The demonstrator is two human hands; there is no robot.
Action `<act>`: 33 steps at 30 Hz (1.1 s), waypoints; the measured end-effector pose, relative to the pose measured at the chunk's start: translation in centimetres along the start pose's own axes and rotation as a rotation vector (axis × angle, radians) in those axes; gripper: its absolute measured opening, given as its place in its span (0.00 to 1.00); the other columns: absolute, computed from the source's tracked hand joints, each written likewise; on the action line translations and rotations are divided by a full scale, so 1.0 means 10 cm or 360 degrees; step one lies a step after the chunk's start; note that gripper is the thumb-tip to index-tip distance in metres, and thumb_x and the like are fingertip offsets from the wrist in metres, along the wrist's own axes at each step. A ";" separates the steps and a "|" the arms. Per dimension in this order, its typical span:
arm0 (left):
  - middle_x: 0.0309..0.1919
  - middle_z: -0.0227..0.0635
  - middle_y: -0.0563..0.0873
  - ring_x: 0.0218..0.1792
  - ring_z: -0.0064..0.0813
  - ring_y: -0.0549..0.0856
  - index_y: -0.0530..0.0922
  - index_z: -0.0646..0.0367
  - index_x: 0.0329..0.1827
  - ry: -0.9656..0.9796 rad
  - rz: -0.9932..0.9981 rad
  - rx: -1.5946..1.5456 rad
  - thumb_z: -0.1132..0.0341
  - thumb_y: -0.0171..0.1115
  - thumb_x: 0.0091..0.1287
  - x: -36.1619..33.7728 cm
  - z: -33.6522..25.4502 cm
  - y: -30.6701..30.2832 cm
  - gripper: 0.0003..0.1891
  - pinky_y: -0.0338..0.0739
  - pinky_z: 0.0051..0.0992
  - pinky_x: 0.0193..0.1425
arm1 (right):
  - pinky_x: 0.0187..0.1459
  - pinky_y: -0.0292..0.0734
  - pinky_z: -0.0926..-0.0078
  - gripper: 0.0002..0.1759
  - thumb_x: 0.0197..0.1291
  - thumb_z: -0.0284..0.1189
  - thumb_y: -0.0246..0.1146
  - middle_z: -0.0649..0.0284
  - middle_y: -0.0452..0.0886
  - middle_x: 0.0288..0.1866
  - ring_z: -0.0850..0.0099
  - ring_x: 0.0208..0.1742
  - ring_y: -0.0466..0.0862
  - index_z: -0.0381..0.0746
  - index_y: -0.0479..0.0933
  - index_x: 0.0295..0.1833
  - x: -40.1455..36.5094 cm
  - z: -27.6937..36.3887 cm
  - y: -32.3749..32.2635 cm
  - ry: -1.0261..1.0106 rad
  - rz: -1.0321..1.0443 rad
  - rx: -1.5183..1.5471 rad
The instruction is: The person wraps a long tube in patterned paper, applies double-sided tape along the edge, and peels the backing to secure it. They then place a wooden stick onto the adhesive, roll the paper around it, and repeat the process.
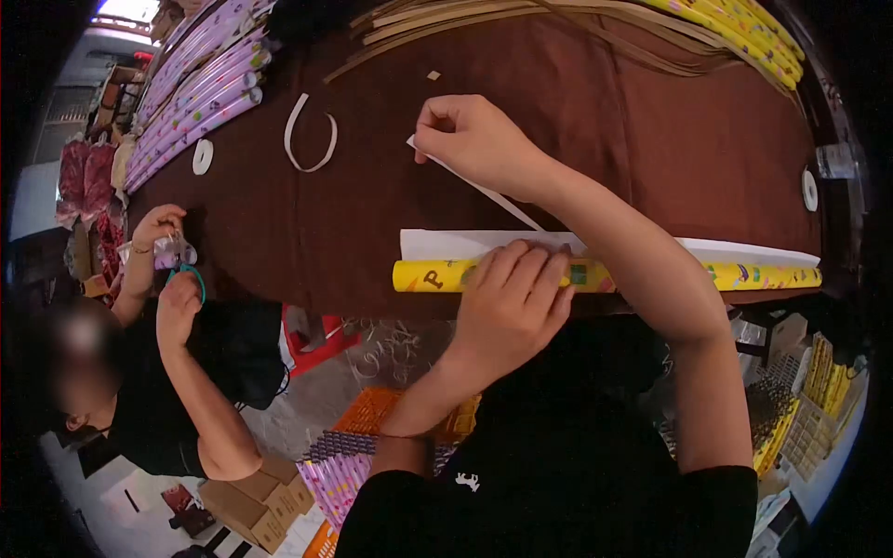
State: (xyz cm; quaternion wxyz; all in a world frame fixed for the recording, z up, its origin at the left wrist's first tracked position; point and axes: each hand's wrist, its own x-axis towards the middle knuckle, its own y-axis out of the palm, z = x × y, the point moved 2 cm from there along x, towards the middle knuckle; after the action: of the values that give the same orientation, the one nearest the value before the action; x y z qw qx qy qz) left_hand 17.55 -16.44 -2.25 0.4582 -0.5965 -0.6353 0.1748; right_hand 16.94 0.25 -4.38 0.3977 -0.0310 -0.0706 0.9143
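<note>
A yellow patterned roll (428,276) lies along the near edge of the brown-covered table, with a white paper edge (437,244) showing along its far side. My left hand (516,302) presses on the roll near its left half, fingers curled over it and thumb close beside them. Above the table, my right hand (474,139) pinches the end of a narrow white strip (493,193). The strip slants down to the white paper edge, where my right forearm and left fingers partly hide its lower end.
A curled white strip (312,167) and a white tape roll (203,157) lie left; another tape roll (810,190) lies right. Purple rolls (200,102), brown strips (446,19) and yellow rolls (744,37) line the far side. A co-worker's hand (177,302) holds teal-handled scissors (197,279).
</note>
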 end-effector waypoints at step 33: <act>0.50 0.39 0.80 0.52 0.44 0.75 0.77 0.60 0.58 0.0145 0.0123 0.0370 0.65 0.61 0.71 0.01 -0.23 0.45 0.16 0.68 0.42 0.58 | 0.23 0.65 0.81 0.13 0.70 0.40 0.59 0.70 0.79 0.31 0.84 0.27 0.74 0.42 0.83 0.44 -5.01 3.48 -4.17 0.0638 -0.1550 -0.2020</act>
State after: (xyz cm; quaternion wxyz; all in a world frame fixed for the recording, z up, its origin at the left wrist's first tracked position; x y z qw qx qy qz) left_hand 22.03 -16.08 -4.52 0.5456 -0.5708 -0.5658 0.2374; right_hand 77.29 -11.90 36.45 0.6615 -0.3784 -0.5070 0.4027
